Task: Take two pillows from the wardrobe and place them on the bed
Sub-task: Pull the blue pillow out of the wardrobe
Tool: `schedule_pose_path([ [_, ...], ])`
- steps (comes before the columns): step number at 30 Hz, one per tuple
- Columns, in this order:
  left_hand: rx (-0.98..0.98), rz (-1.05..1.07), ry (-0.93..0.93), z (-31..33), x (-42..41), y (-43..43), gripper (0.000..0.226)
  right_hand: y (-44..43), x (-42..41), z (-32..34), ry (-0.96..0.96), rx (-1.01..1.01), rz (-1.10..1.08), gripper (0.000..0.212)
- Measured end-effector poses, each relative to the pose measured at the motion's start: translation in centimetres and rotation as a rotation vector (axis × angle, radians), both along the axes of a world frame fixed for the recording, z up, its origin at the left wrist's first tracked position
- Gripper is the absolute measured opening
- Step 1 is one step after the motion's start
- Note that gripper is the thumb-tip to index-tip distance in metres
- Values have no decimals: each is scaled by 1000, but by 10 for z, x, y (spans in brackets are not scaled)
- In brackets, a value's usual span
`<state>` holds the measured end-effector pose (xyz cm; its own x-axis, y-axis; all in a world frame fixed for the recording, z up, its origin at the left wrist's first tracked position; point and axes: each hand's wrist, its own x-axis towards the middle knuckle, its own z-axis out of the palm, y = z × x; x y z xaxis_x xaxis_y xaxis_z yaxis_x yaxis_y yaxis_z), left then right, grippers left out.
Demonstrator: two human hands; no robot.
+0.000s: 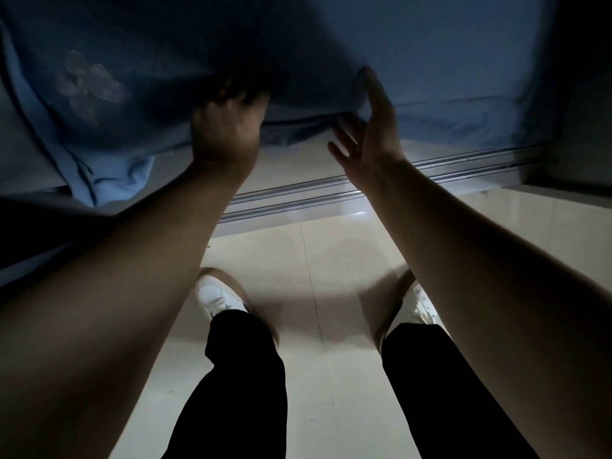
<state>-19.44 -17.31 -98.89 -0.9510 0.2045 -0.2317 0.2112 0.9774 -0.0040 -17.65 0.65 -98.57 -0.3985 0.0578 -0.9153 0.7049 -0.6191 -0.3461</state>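
Observation:
A large blue pillow (331, 44) with a pale flower print at its left fills the top of the head view, inside the dim wardrobe. My left hand (228, 127) is closed on the pillow's lower edge, fingers curled into the fabric. My right hand (371, 127) has its fingers spread, and its palm lies against the pillow's lower edge a little to the right. A lighter blue corner (109, 177) of fabric hangs down at the lower left; whether it belongs to a second pillow I cannot tell. The bed is out of view.
The wardrobe's sliding-door track (364, 190) runs across the floor just below the pillow. Pale floor tiles (331, 260) lie beneath me, with my white shoes and black trousers (245, 376) standing close to the track. A dark wardrobe side (583, 94) stands at the right.

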Motion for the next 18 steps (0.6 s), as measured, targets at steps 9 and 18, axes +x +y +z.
schedule_pose_path([
  [9, 99, -74, -144, 15, 38, -12, 95, 6, 4, 34, -47, 400, 275, 23],
  [18, -8, 8, -53, 44, 110, 25, 112, 33, 95, 95, -117, 381, 378, 31],
])
